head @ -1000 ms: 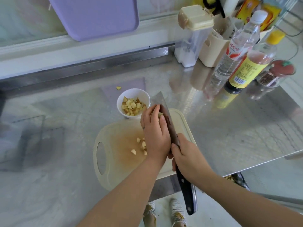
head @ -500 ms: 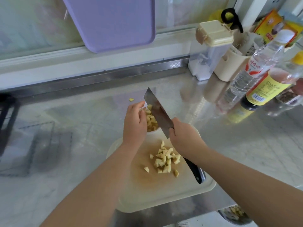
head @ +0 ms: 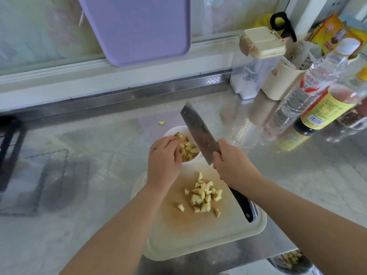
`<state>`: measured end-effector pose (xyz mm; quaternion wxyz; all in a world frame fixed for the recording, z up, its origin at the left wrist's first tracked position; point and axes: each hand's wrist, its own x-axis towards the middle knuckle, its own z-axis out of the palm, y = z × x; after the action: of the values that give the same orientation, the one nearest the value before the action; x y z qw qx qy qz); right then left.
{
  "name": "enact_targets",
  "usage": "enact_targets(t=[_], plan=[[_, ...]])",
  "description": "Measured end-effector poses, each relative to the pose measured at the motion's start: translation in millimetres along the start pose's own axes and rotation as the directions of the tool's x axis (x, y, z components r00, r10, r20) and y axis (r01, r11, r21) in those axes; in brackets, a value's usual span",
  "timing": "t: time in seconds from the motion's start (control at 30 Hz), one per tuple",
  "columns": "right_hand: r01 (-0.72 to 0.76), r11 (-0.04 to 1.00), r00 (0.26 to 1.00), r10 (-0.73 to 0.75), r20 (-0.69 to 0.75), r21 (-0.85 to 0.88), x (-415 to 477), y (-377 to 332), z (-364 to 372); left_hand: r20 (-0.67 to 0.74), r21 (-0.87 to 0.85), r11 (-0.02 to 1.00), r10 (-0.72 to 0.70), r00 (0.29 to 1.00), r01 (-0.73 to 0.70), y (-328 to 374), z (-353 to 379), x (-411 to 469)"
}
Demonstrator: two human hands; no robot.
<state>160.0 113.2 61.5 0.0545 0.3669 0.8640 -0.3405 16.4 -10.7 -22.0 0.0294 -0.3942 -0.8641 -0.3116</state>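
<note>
The white bowl (head: pixel 175 128) sits under the fingertips of the left hand (head: pixel 164 161) and holds pale yellow diced pieces (head: pixel 188 148) heaped close to its rim. The left hand's fingers are bent down onto those pieces. Whether they pinch any cannot be told.

Just right of that hand, the right hand (head: pixel 232 163) is wrapped round the cleaver (head: pixel 198 135) where blade meets handle. The blade slants up and away over the bowl's right edge.

Below and between both hands, a cream cutting board (head: pixel 198 235) bears a loose pile of cubes (head: pixel 204 195). One stray bit (head: pixel 161 123) lies on the counter beyond the left hand.

Beyond the right hand stand a clear canister with a cream lid (head: pixel 256 62), a cream holder (head: pixel 282 84), a clear bottle (head: pixel 309 86) and a yellow-labelled bottle (head: pixel 327 108).
</note>
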Motion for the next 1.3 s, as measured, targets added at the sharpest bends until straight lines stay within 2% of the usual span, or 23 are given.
enact_targets(t=[0.1, 0.2, 0.27, 0.4, 0.47, 0.53, 0.6, 0.67, 0.77, 0.83, 0.9, 1.0, 1.07, 1.17, 1.23, 1.3], plan=[[-0.012, 0.998, 0.999, 0.013, -0.03, 0.059, 4.2, -0.5, -0.8, -0.052, -0.08, 0.987, -0.144, 0.988, 0.14, -15.4, -7.5, 24.2], [-0.016, 0.994, 0.997, 0.024, -0.07, 0.112, 16.6, -2.6, -1.1, 0.089, -0.001, 0.962, -0.274, 0.958, 0.275, -46.0, -11.1, 62.7], [-0.016, 0.991, 0.994, 0.03, -0.103, 0.133, 29.9, -3.6, 0.2, 0.208, 0.133, 0.967, -0.24, 0.948, 0.215, -64.8, -7.5, 87.2], [-0.031, 0.986, 0.987, 0.056, -0.15, 0.166, 52.4, -3.6, 3.8, 0.387, 0.302, 0.953, -0.099, 0.917, -0.025, -77.5, 8.8, 118.6], [-0.041, 0.984, 0.985, 0.069, -0.157, 0.173, 59.1, -4.2, 5.6, 0.396, 0.365, 0.928, -0.085, 0.914, -0.072, -76.6, 14.2, 123.7], [-0.047, 0.982, 0.985, 0.077, -0.157, 0.184, 63.3, -4.7, 6.4, 0.363, 0.384, 0.922, -0.096, 0.927, -0.055, -76.2, 17.9, 125.0], [-0.046, 0.98, 0.985, 0.077, -0.155, 0.192, 65.6, -5.1, 5.6, 0.338, 0.374, 0.927, -0.116, 0.934, -0.02, -76.1, 20.0, 125.2], [-0.044, 0.978, 0.985, 0.076, -0.153, 0.205, 65.8, -4.4, 3.6, 0.303, 0.309, 0.948, -0.176, 0.937, 0.078, -75.5, 17.0, 124.8], [-0.045, 0.973, 0.984, 0.082, -0.156, 0.228, 61.6, 0.1, 0.0, 0.161, 0.065, 0.964, -0.264, 0.951, 0.257, -70.3, -2.0, 118.4], [-0.049, 0.968, 0.984, 0.089, -0.152, 0.247, 56.5, 5.1, -1.3, 0.098, -0.103, 0.975, -0.186, 0.978, 0.196, -54.9, -19.4, 103.4], [-0.055, 0.966, 0.985, 0.094, -0.143, 0.253, 50.5, 10.8, -1.2, 0.159, -0.177, 0.982, -0.038, 0.987, 0.067, -35.4, -29.5, 82.3], [-0.05, 0.965, 0.986, 0.088, -0.139, 0.256, 37.0, 20.1, -0.7, 0.276, -0.094, 0.995, 0.052, 0.96, -0.027, -14.9, -33.1, 55.0], [-0.053, 0.964, 0.985, 0.093, -0.145, 0.261, 23.7, 30.7, 0.0, 0.208, -0.067, 0.997, 0.042, 0.977, -0.029, -3.6, -37.1, 38.9], [-0.106, 0.956, 0.982, 0.144, -0.124, 0.273, -2.1, 54.4, 3.7, 0.05, -0.135, 0.991, 0.028, 0.998, -0.021, 20.6, -35.9, -9.3], [-0.156, 0.955, 0.981, 0.18, -0.073, 0.253, -21.4, 74.6, 9.2, 0.132, -0.159, 0.987, 0.027, 0.991, -0.006, 39.0, -23.6, -60.2], [-0.212, 0.952, 0.976, 0.22, -0.009, 0.222, -41.6, 95.3, 17.0, 0.299, 0.006, 1.0, -0.003, 0.954, 0.002, 51.2, -3.7, -104.1]])
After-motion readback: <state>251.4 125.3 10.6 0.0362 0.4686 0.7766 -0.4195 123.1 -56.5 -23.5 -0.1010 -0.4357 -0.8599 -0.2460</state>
